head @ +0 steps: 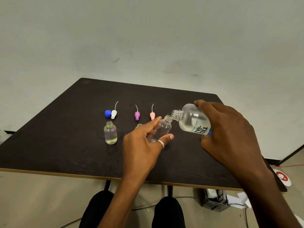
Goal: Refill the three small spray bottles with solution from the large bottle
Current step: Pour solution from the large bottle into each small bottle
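Observation:
My right hand (228, 134) grips the large clear bottle (190, 120), tipped left with its open neck at the mouth of a small clear bottle (164, 127). My left hand (144, 142) holds that small bottle tilted between thumb and fingers above the table. A second small bottle (110, 133), open and holding clear liquid, stands upright at the left. A third small bottle (139, 125) shows only its rim behind my left hand. White (114, 113), purple (137, 115) and pink (152, 115) spray tops lie in a row behind.
A blue cap (108, 113) lies beside the white spray top. The dark wooden table (65, 145) has its front edge close to my knees. On the floor to the right lie a black crate (215, 201) and papers.

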Action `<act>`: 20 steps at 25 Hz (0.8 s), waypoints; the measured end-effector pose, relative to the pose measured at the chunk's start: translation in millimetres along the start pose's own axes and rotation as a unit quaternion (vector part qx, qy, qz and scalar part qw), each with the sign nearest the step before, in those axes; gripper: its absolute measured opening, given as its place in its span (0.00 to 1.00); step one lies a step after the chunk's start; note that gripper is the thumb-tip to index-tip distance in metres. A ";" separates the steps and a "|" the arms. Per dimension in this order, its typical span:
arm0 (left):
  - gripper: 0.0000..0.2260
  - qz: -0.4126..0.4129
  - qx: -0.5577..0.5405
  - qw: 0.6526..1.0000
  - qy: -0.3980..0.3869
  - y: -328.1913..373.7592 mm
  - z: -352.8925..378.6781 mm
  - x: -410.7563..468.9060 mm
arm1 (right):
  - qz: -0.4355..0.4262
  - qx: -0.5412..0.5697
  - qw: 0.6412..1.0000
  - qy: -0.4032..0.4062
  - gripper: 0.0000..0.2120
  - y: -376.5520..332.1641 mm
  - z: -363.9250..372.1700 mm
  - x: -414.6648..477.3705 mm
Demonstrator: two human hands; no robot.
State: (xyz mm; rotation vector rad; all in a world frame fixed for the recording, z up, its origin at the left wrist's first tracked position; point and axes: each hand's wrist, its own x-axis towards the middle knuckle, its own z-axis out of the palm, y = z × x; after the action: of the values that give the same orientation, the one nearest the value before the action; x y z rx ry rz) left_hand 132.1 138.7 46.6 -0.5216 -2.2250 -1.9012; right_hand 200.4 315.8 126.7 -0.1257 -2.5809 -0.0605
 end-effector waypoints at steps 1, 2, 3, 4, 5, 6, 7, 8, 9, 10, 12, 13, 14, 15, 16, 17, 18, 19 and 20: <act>0.28 0.000 0.000 1.000 0.001 0.2 0.0 -0.1 | 0.000 -0.001 1.000 -0.002 0.38 -0.2 0.1 0.2; 0.28 0.000 0.002 1.000 0.003 0.2 -0.2 -0.1 | -0.002 -0.001 1.000 -0.003 0.38 -0.4 0.4 0.3; 0.28 0.000 0.003 1.000 0.003 0.2 -0.5 -0.2 | -0.003 0.000 1.000 -0.002 0.38 -0.6 0.5 0.2; 0.28 -0.001 0.003 1.000 0.003 0.1 -0.7 -0.3 | -0.004 0.002 1.000 -0.001 0.38 -0.6 0.3 0.1; 0.27 -0.002 0.004 1.000 0.002 -0.1 -1.1 -0.3 | -0.004 0.003 1.000 0.000 0.38 -0.5 0.2 0.0; 0.27 -0.002 0.005 1.000 0.001 -0.3 -1.4 -0.4 | -0.004 0.004 1.000 0.000 0.38 -0.5 0.1 0.1; 0.27 -0.001 0.007 1.000 0.000 -0.2 -1.6 -0.6 | -0.005 0.006 1.000 -0.001 0.38 -0.4 0.3 0.0; 0.27 0.001 0.011 1.000 -0.001 0.4 -1.7 -0.6 | -0.004 0.011 1.000 -0.003 0.38 -0.2 0.5 0.1; 0.26 0.003 0.015 1.000 -0.002 0.9 -1.7 -0.8 | -0.003 0.017 1.000 -0.006 0.38 -0.3 0.6 0.1; 0.26 0.003 0.017 1.000 -0.002 1.3 -1.6 -0.9 | -0.002 0.020 1.000 -0.008 0.39 -0.6 0.7 0.2; 0.26 0.000 0.015 1.000 -0.001 1.0 -1.6 -0.9 | -0.001 0.019 1.000 -0.008 0.39 -0.9 0.8 0.3; 0.26 0.000 0.016 1.000 -0.002 0.4 -1.6 -0.9 | -0.001 0.016 1.000 -0.007 0.39 -1.1 0.6 0.3; 0.26 0.000 0.017 1.000 -0.003 -0.4 -1.4 -0.7 | 0.000 0.012 1.000 -0.008 0.39 -1.3 0.1 0.5; 0.26 0.001 0.018 1.000 -0.004 -1.6 -1.2 -0.7 | 0.000 0.009 1.000 -0.010 0.39 -1.6 -0.3 0.6; 0.26 0.001 0.019 1.000 -0.005 -2.4 -0.9 -0.5 | 0.001 0.007 1.000 -0.011 0.39 -1.8 -0.8 0.7; 0.26 0.002 0.022 1.000 -0.005 -3.0 -0.8 -0.3 | 0.002 0.005 1.000 -0.012 0.39 -1.9 -1.1 0.8; 0.26 0.004 0.025 1.000 -0.005 -3.4 -0.7 0.0 | 0.004 0.001 1.000 -0.012 0.39 -1.9 -1.3 0.9; 0.26 0.006 0.028 1.000 -0.004 -3.8 -0.5 0.1 | 0.004 -0.002 1.000 -0.010 0.38 -2.0 -1.4 0.7; 0.26 0.007 0.027 1.000 -0.003 -4.3 -0.6 0.2 | 0.003 -0.005 1.000 -0.009 0.38 -2.2 -1.4 0.7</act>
State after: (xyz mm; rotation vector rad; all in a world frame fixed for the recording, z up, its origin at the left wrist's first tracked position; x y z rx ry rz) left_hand 130.3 137.6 42.8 -0.5340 -2.2646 -1.8295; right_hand 200.4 313.6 128.2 -0.1390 -2.5978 -0.0689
